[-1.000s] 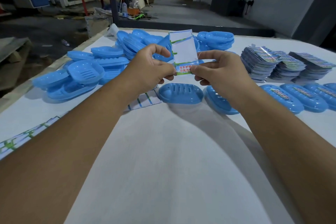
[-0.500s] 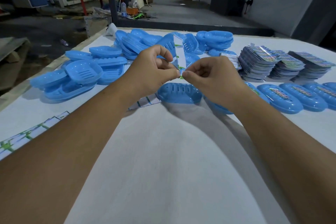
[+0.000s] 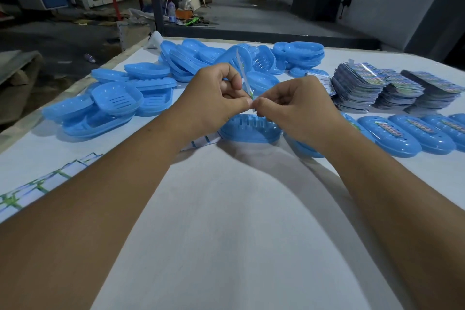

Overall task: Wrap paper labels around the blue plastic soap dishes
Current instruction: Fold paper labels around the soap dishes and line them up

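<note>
Paper label (image 3: pixel 242 72), seen edge-on, upright above slotted soap dish (image 3: pixel 250 131); lower end pinched between left hand (image 3: pixel 216 98) and right hand (image 3: pixel 295 108), fingers curled. Loose dish pile (image 3: pixel 141 93) behind-left of dish, label stacks (image 3: pixel 377 88) right.

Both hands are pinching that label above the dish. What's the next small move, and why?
Probably bring the label down onto the soap dish just below the hands. The left hand and right hand pinch its lower end, the strip stands nearly edge-on, and that dish lies bare on the table, while the dishes on the right already carry labels.
</note>
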